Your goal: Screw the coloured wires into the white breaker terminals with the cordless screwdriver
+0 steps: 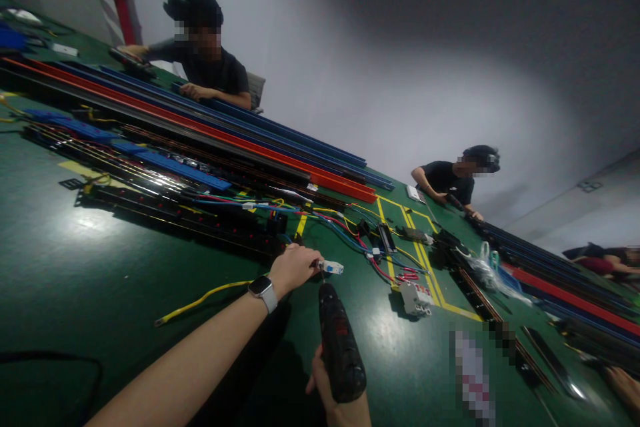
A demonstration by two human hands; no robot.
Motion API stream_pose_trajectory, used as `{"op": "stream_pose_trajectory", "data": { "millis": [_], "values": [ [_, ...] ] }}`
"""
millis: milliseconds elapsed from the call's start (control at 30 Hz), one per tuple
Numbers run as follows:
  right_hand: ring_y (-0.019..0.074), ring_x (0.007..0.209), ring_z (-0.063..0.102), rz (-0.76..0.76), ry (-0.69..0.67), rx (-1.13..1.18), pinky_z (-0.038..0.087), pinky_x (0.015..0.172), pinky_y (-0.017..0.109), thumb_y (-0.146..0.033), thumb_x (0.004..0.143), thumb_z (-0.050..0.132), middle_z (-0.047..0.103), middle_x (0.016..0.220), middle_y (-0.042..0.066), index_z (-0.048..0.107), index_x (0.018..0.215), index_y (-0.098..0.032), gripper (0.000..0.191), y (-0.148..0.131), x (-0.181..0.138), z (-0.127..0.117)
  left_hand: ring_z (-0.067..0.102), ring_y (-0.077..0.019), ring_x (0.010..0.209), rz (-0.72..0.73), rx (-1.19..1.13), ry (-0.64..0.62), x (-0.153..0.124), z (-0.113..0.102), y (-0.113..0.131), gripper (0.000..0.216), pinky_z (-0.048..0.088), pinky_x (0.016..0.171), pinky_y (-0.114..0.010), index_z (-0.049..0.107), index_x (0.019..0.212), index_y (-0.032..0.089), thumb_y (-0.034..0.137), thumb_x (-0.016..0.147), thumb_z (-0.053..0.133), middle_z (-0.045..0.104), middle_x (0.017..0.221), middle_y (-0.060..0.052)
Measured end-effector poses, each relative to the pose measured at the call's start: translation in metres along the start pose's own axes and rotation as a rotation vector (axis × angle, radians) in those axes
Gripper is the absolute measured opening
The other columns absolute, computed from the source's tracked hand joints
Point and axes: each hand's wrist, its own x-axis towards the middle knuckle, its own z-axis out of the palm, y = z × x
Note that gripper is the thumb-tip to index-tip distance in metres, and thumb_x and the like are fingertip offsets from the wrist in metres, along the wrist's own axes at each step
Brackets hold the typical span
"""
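Note:
My left hand [296, 265], with a watch [261, 287] on its wrist, is closed around a small white-and-blue part [332, 267] at the near end of a long black strip [200, 223]. My right hand [324, 383] grips a black cordless screwdriver [341, 340], its body hiding most of the fingers. The thin bit points away from me and meets the white-and-blue part or stops just short of it; I cannot tell which. A yellow cable [205, 299] with a bare lug lies left of my left wrist.
A grey circuit breaker [416, 298] sits right of the screwdriver on the green table [400, 367]. Loose coloured wires [345, 227] run beyond my hands. Long orange [320, 180] and blue rails lie farther back. Two co-workers [215, 67] sit across the table; others are partly visible at right.

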Motion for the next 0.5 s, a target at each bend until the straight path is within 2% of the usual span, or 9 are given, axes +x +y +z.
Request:
{"op": "stream_pose_trajectory", "data": {
  "millis": [100,200,333,500],
  "values": [
    [0.0214,0.052,0.061,0.016,0.013,0.002,0.055,0.057,0.033,-0.084,0.068,0.069,0.057,0.05,-0.003,0.065,0.096,-0.021,0.069,0.014,0.004,0.003,0.068,-0.023,0.1,0.016,0.009,0.009,0.0,0.0,0.0,0.025,0.044,0.101,-0.037,0.075,0.111,0.037,0.033,0.091,0.062,0.077,0.105,-0.002],
    [0.0209,0.052,0.059,0.0,0.009,-0.022,0.054,0.058,0.033,-0.083,0.073,0.065,0.057,0.05,-0.003,0.063,0.095,-0.021,0.065,0.019,0.005,0.003,0.068,-0.0228,0.1,0.015,0.009,0.022,0.0,0.001,0.0,0.024,0.044,0.1,-0.037,0.076,0.111,0.037,0.034,0.091,0.062,0.077,0.107,-0.001],
    [0.0201,0.055,0.061,-0.02,0.02,-0.059,0.054,0.066,0.033,-0.076,0.081,0.064,0.06,0.053,-0.001,0.063,0.089,-0.021,0.055,0.007,0.001,0.0,0.068,-0.0228,0.1,0.005,0.008,0.016,0.0,0.002,-0.001,0.023,0.045,0.099,-0.036,0.076,0.11,0.038,0.035,0.091,0.063,0.077,0.106,-0.001],
    [0.0192,0.051,0.062,-0.023,-0.003,0.01,0.054,0.058,0.031,-0.08,0.07,0.071,0.062,0.055,-0.001,0.067,0.089,-0.02,0.063,-0.009,-0.002,0.001,0.068,-0.0227,0.1,-0.009,0.005,0.004,0.0,0.001,-0.001,0.025,0.046,0.098,-0.035,0.076,0.112,0.038,0.036,0.091,0.063,0.077,0.105,-0.002]
  ]
}}
